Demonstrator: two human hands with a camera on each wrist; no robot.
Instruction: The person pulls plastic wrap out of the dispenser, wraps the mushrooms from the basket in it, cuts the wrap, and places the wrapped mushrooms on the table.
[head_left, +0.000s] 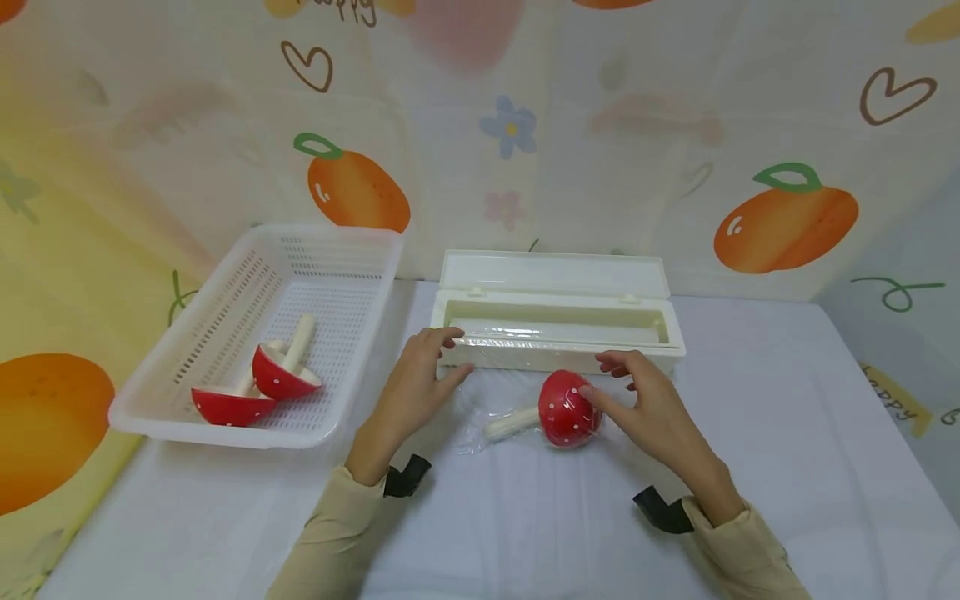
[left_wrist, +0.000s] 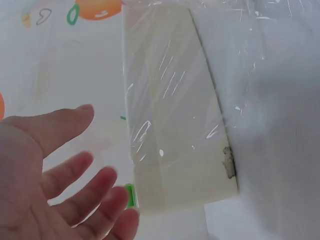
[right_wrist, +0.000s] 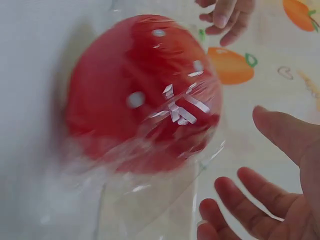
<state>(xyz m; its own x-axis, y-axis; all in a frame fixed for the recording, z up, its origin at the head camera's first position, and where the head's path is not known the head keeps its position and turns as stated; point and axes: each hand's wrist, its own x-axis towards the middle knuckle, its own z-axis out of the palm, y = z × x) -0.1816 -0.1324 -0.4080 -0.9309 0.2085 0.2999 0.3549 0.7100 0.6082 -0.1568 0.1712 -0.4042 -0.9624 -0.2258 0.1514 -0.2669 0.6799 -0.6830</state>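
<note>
A toy mushroom (head_left: 568, 410) with a red, white-dotted cap and a pale stem lies on its side on the table. Clear plastic film covers it, glossy and wrinkled over the cap (right_wrist: 145, 95) in the right wrist view. My right hand (head_left: 651, 408) is beside the cap, fingers apart and holding nothing. Behind the mushroom stands a long cream film box (head_left: 558, 358), its lid (head_left: 555, 273) raised. Near the box's left end, my left hand (head_left: 412, 383) has its fingers spread and grips nothing. Film also lies over the box side (left_wrist: 175, 110) in the left wrist view.
A white perforated basket (head_left: 348, 333) stands at the left, holding two more red-capped mushrooms, one cap (head_left: 281, 375) leaning over the other cap (head_left: 232, 407). A white cloth (head_left: 525, 525) covers the table. Behind it hangs a printed curtain (head_left: 555, 192).
</note>
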